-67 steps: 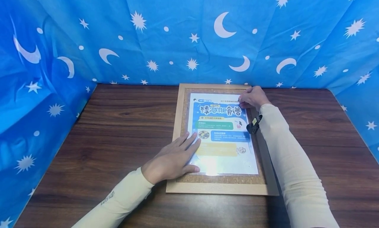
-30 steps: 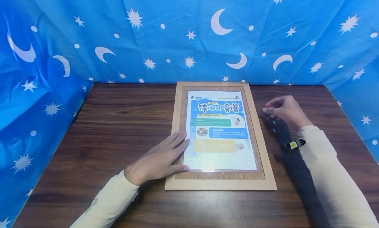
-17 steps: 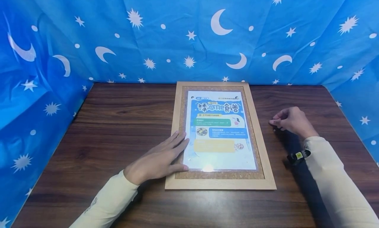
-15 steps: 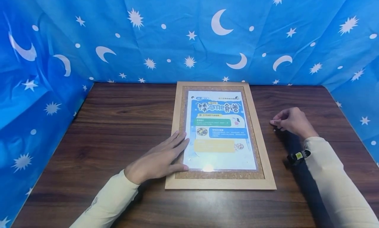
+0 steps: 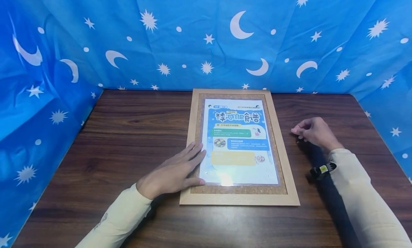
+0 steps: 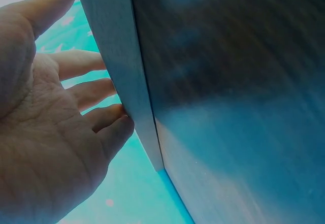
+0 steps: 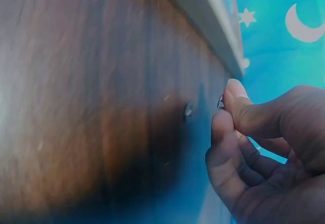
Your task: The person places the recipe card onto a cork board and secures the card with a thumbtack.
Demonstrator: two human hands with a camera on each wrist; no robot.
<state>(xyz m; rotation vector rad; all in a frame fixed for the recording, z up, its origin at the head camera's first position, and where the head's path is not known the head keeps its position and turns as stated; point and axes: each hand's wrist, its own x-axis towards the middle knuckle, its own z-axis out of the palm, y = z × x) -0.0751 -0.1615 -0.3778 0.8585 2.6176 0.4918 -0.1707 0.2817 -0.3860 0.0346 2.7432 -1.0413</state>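
A wood-framed cork board lies on the table with a printed sheet in a clear sleeve on it. Dark round thumbtacks sit at the sheet's top left corner and top right corner. My left hand rests with spread fingers over the board's left edge, fingertips at the sheet's side. To the right of the board, my right hand is low over the table, pinching a small shiny thumbtack between thumb and forefinger. Another thumbtack lies on the wood close by.
The dark wood-grain table spreads out on both sides of the board. A blue cloth with white moons and stars hangs behind and at both sides, and the board's far edge lies close to it.
My right hand left the sheet's top right corner, where a thumbtack now shows, and moved right and down to the table, taking up a thumbtack. My left hand slid slightly left.
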